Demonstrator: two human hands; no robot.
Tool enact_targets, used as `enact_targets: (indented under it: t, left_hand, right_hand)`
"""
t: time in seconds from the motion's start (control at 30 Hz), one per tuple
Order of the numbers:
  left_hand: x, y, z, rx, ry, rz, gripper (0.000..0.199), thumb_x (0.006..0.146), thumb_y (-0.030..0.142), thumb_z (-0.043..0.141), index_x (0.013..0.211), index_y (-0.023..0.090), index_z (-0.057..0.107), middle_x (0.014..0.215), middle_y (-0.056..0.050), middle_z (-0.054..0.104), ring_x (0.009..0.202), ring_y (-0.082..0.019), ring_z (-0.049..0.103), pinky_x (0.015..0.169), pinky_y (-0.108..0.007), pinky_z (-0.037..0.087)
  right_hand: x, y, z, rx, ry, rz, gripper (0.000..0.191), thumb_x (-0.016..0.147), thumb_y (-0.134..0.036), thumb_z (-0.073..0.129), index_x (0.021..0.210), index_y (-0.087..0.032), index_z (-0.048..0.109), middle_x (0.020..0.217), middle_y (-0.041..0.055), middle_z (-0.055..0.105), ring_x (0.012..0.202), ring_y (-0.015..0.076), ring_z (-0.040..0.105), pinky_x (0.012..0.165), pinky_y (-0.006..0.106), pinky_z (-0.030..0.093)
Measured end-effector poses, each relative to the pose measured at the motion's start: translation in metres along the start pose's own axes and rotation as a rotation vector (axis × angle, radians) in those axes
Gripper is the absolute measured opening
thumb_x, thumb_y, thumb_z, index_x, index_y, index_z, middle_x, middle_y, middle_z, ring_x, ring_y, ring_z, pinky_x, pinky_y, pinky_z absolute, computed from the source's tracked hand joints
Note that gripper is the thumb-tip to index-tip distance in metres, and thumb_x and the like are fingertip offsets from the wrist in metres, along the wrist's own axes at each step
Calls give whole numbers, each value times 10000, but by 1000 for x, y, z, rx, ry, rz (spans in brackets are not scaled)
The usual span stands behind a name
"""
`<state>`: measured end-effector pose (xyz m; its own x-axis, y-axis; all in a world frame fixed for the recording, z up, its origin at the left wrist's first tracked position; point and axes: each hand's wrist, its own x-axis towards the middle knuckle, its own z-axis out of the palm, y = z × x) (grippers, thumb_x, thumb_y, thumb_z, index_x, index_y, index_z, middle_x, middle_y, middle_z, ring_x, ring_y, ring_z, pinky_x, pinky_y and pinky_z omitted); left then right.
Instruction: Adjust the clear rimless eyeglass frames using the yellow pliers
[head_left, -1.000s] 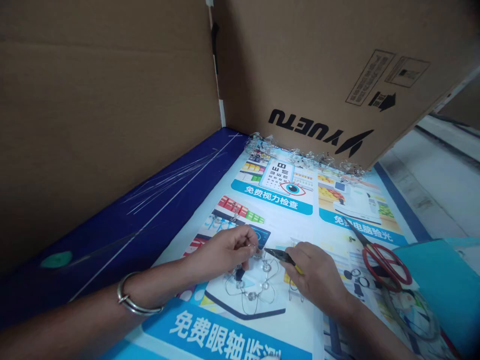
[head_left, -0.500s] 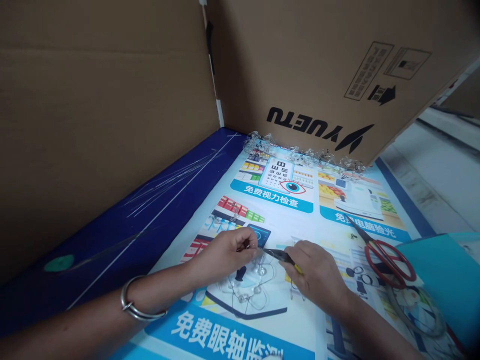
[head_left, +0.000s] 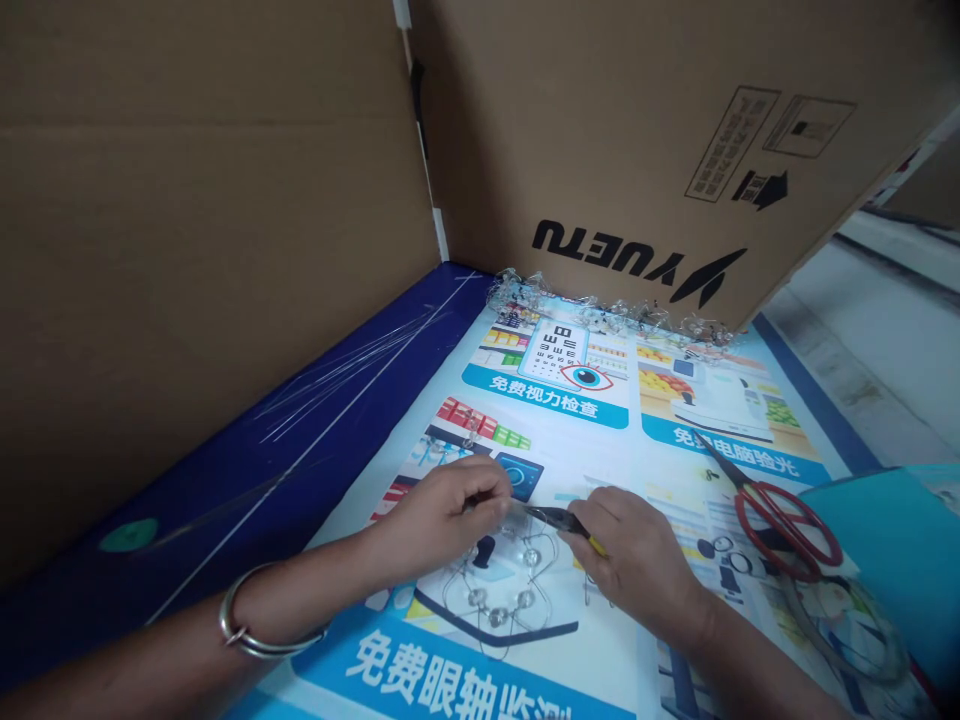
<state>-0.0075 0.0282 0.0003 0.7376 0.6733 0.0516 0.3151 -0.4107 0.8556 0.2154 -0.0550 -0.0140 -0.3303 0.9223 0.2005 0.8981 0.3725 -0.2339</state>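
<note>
The left hand (head_left: 442, 520) is curled, its fingertips pinched on a wire of a wire-and-bead piece (head_left: 495, 590), with the pinched end hidden by the fingers. Needle-nose pliers (head_left: 555, 519) are gripped in the closed right hand (head_left: 637, 565), their tips barely made out at the left fingers. The piece lies just below both hands, partly covered, on a printed poster (head_left: 570, 450); red-handled scissors (head_left: 780, 530) lie right of the right hand.

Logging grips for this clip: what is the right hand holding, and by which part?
The right hand holds needle-nose pliers by their yellow handles, closed inside its fingers.
</note>
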Motion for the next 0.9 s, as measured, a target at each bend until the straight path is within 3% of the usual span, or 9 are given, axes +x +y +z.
enact_targets:
  t: [0.2, 0.53, 0.9]
  left_hand:
    - [2, -3, 4, 36, 14, 57, 162, 840, 133, 467, 689, 164, 517, 920, -23, 574, 817, -127, 536, 725, -231, 403]
    - [1, 1, 11, 116, 16, 127, 160, 840, 108, 437, 695, 177, 448, 861, -18, 586, 803, -143, 531, 742, -279, 393]
    - [0, -5, 11, 154, 57, 97, 169, 864, 195, 487, 698, 174, 513, 956, -25, 585, 936, -167, 516, 844, -313, 361]
  right_hand:
    - [0, 0, 0, -2, 2, -12, 140, 859, -298, 494, 882, -184, 572, 785, 39, 561, 740, 173, 489, 656, 275, 349]
    - [-1, -4, -2, -24, -50, -20, 139, 862, -303, 487, 867, -192, 570, 785, 35, 552, 750, 170, 480, 666, 279, 340]
    - [2, -7, -4, -49, -85, -40, 150, 870, -309, 475, 856, -194, 571, 778, 33, 553, 736, 171, 471, 650, 285, 327]
